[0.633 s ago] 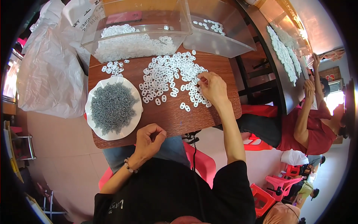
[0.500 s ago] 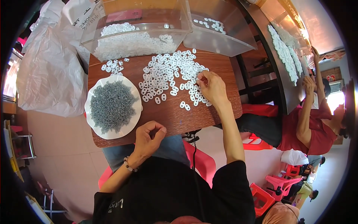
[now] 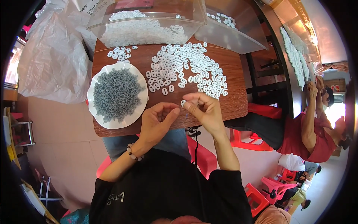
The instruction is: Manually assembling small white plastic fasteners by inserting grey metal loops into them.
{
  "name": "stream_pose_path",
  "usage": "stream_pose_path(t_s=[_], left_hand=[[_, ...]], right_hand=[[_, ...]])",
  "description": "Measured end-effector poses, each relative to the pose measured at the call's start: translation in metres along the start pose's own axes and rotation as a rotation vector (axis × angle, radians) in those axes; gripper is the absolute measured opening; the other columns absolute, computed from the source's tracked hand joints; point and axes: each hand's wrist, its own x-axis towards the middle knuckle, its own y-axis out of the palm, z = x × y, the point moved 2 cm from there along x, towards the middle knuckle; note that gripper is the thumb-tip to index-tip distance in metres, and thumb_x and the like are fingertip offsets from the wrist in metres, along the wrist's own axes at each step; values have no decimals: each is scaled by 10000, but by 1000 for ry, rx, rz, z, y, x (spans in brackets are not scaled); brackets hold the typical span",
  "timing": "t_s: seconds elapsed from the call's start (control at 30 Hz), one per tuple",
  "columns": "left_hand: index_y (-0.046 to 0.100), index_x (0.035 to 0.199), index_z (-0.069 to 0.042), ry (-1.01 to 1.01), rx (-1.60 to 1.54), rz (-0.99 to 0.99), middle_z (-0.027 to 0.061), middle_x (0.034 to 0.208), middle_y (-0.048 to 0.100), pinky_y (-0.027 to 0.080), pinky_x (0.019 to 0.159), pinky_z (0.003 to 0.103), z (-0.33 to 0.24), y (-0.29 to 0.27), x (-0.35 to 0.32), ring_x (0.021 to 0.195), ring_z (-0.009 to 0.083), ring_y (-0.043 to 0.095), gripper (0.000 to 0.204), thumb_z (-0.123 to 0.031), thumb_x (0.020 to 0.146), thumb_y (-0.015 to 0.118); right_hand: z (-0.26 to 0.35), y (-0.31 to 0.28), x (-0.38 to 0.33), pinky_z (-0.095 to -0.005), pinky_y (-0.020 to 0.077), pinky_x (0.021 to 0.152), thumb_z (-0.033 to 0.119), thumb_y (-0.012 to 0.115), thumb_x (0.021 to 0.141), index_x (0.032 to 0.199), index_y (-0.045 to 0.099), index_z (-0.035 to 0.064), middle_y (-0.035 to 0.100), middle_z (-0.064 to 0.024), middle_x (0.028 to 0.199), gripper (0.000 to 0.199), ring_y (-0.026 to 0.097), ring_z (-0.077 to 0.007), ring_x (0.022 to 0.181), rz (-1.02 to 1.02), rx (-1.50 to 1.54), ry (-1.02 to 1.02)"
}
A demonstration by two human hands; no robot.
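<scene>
Above the near edge of the brown desk point(image 3: 235, 78), the right hand point(image 3: 207, 114) pinches a small white two-holed piece point(image 3: 183, 103) between thumb and fingers, just beside the fingertips of the left hand point(image 3: 156, 121). The left hand is curled, thumb and forefinger drawn together; whether anything tiny sits between them cannot be told. Beyond the hands, loose white pieces point(image 3: 164, 67) are spread across the desk, with a smaller cluster point(image 3: 120, 54) near its far left. A scalloped white plate point(image 3: 138, 112) heaped with thin grey pieces point(image 3: 117, 95) stands left of the spread. Along the far edge, a clear bin point(image 3: 194, 28) holds many more white pieces, and a second bin point(image 3: 231, 39) beside it holds a few
</scene>
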Motion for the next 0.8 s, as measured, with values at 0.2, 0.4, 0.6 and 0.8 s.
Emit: stream_pose_path(t_s=[0.2, 0.4, 0.6, 0.8], left_hand=[[668, 934, 24, -15, -21, 11, 1, 775, 663, 405, 568, 157, -1, -3, -7, 670, 18, 544, 182, -144, 870, 691], [672, 935, 29, -22, 28, 5, 16, 785, 671, 435, 589, 168, 1, -7, -14, 671, 29, 560, 160, -123, 887, 660], [656, 942, 69, -45, -2, 21, 61, 811, 688, 508, 670, 195, -4, -5, -18, 750, 79, 640, 161, -81, 908, 607], [663, 967, 30, -2, -54, 57, 45, 870, 676, 473, 650, 201, -4, -4, -26, 727, 57, 591, 158, -108, 908, 616]], right_hand=[[-11, 14, -21, -178, 456, 643, 9, 627, 875, 1023, 645, -16, 690, -37, 882, 151, 601, -41, 766, 62, 68, -18], [-20, 23, -27, -194, 482, 651, 0, 608, 887, 1027, 641, -21, 692, -56, 883, 145, 625, -65, 777, 66, 152, -15], [-13, 25, -27, -194, 493, 650, 10, 603, 895, 982, 631, -20, 689, -60, 863, 95, 639, -79, 783, 103, 147, 16], [-5, 25, -32, -175, 438, 638, 2, 580, 900, 884, 599, 3, 621, 3, 786, 24, 551, -30, 707, 53, 116, -11]])
